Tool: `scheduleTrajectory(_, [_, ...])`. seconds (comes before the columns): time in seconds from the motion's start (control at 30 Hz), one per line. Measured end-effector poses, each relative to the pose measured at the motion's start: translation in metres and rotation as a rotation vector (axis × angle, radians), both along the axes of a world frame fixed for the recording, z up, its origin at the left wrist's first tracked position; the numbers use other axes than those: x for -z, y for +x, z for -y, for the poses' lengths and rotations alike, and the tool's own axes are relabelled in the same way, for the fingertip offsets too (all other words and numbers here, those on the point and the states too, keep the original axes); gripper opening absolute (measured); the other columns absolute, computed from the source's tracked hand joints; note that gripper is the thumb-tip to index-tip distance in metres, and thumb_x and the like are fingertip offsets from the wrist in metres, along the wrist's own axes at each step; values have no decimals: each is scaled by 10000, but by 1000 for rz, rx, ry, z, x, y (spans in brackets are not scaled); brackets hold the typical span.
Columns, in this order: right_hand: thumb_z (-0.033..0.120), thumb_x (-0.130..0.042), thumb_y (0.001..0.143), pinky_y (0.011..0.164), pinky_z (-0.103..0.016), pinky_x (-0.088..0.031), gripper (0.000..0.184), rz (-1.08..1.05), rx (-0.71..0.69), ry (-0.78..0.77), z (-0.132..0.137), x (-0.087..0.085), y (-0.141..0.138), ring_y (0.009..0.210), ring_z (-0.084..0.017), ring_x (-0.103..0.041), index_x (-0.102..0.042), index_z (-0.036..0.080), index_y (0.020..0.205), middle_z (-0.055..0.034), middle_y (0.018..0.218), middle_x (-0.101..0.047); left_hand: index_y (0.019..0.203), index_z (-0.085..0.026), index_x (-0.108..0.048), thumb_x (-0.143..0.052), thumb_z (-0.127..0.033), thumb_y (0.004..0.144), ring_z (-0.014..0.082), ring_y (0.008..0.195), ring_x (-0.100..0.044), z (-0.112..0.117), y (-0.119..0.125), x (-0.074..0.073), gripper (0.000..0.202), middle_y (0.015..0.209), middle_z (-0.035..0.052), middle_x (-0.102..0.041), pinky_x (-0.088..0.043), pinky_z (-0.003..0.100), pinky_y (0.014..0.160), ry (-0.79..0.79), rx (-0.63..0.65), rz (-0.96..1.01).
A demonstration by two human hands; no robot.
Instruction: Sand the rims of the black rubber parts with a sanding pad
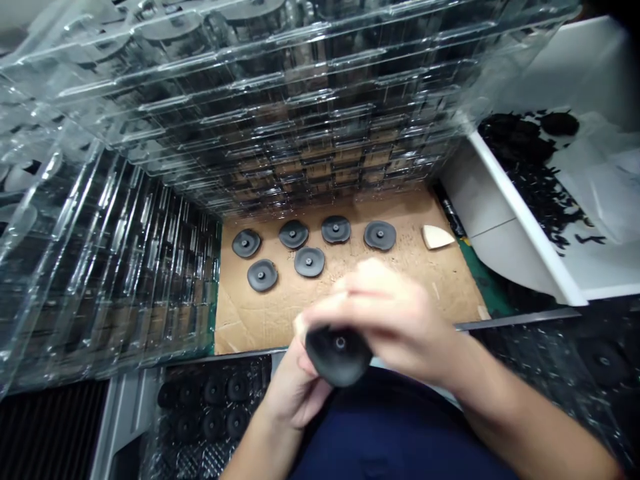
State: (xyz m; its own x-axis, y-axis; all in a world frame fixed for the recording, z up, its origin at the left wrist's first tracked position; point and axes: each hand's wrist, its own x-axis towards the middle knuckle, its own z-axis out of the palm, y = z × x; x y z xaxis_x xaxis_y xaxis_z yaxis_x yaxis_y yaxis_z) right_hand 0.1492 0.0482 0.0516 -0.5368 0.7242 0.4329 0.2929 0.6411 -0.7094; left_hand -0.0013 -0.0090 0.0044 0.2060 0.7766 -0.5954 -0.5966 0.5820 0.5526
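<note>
Close to my body, my left hand (303,390) is closed around the edge of a black, dish-shaped rubbery part (337,360) with a small round stud at its centre. My right hand (385,310) reaches across the far rim of the same part, its fingers bent together and blurred by motion. Whatever lies between those right fingers is hidden. Beyond the hands, several similar black parts (309,262) rest stud-up on a cardboard sheet (260,320), spaced apart in two loose rows. A pale wedge-shaped piece (437,237) lies on the cardboard's right side.
Tall stacks of clear plastic trays (320,100) wall in the back and left (115,267). At right stands a white bin (520,213) with black scraps (530,167) and clear film. A dark pen-like tool (449,210) lies beside it. A tray of black parts (213,407) sits lower left.
</note>
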Motion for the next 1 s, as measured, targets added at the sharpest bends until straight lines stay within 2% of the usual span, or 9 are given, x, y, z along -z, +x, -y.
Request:
scheduleTrajectory(0.13, [119,-485,877,753,-274,-476,235,49,326,-312,1,41,19,861,-141,-622,-676,205,985,-30,940,-696,1115,-219,-619,-799,-453,520,260,959,-650,-1,-9,-2,664,1136,90,-659,-476,362,914,20,15,171])
scheduleTrajectory(0.27, [155,-517,864,730,-285,-509,214,140,326,-449,25,90,26,800,-155,-646,-688,186,989,-41,863,-707,1139,-244,-607,-787,-430,541,214,914,-663,-3,-12,-3,651,1066,45,-683,-467,330,923,-1,-24,217])
scheduleTrajectory(0.33, [152,-526,854,702,-290,-518,204,156,328,-461,32,99,25,748,-159,-651,-699,176,958,-38,796,-704,1163,-241,-593,-788,-441,526,224,939,-654,-4,-12,-3,695,1069,48,-682,-455,345,947,-14,-29,202])
scheduleTrajectory(0.43, [204,-506,881,721,-288,-527,204,124,418,-466,29,79,22,835,-169,-659,-679,177,987,-53,910,-710,1163,-241,-594,-788,-446,524,222,934,-658,-4,-9,-3,699,1106,62,-675,-481,325,916,-13,-29,194])
scheduleTrajectory(0.53, [220,-516,884,713,-269,-531,204,11,491,-356,23,32,10,895,-167,-643,-648,195,1039,-51,1035,-686,1110,-260,-629,-783,-360,601,186,921,-661,-3,-5,-3,541,1091,35,-688,-513,251,838,-16,-46,159])
scheduleTrajectory(0.67, [127,-456,886,702,-255,-517,226,-27,175,-167,22,-14,-10,773,-144,-618,-649,128,1002,-63,863,-686,1058,-249,-657,-776,-223,635,210,1013,-629,1,-4,0,440,1011,24,-713,-495,266,893,-18,-44,95])
scheduleTrajectory(0.77, [113,-467,879,610,-214,-474,211,193,-41,-315,19,-19,-17,671,-118,-589,-664,163,823,-13,737,-645,1042,-254,-660,-808,-208,582,234,1038,-621,2,-4,1,486,999,10,-714,-491,305,920,-9,-41,68])
scheduleTrajectory(0.9, [132,-434,894,658,-265,-479,244,96,172,-120,18,-7,-25,712,-153,-591,-658,100,986,-65,790,-650,930,-206,-696,-814,-295,567,252,1008,-634,0,-1,-3,392,852,21,-725,-489,311,919,9,-21,64])
scheduleTrajectory(1.0, [117,-444,892,709,-231,-487,259,-34,64,-204,26,-6,-21,771,-134,-601,-635,96,1064,-64,865,-670,1050,-237,-656,-788,-274,612,224,1019,-627,-1,-3,-5,459,983,26,-713,-477,279,921,0,-37,57])
